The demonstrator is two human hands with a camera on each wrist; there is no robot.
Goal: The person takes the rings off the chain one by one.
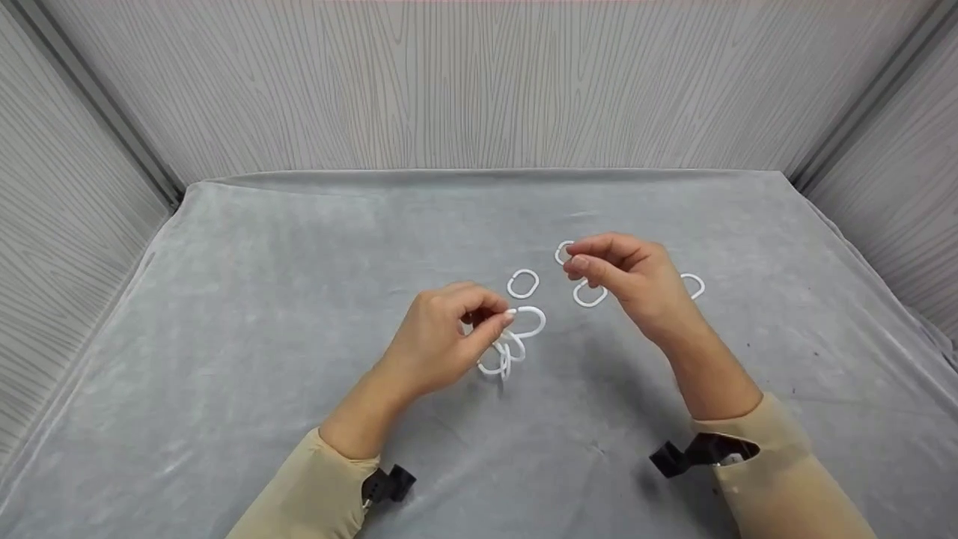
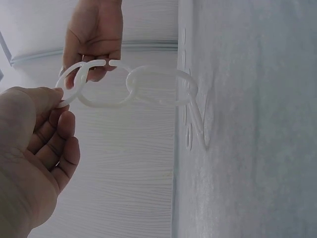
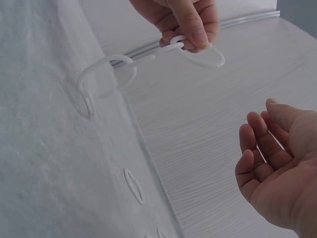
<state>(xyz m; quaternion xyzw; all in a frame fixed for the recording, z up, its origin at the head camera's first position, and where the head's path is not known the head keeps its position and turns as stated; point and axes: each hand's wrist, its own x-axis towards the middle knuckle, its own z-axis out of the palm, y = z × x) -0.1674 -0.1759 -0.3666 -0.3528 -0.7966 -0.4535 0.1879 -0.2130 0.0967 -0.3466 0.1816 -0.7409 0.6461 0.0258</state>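
Observation:
My left hand pinches the top link of a short chain of white plastic rings, and the lower links hang down to the grey cloth. In the left wrist view the chain stretches from my left fingertips towards the cloth. My right hand hovers just right of the chain, next to a loose ring. The right wrist view shows the right hand empty, its fingers loosely curled, with the left hand and chain ahead of it.
Loose white rings lie on the cloth: one above the chain, one under my right hand, and one to its right. Wood-grain walls close in the back and both sides.

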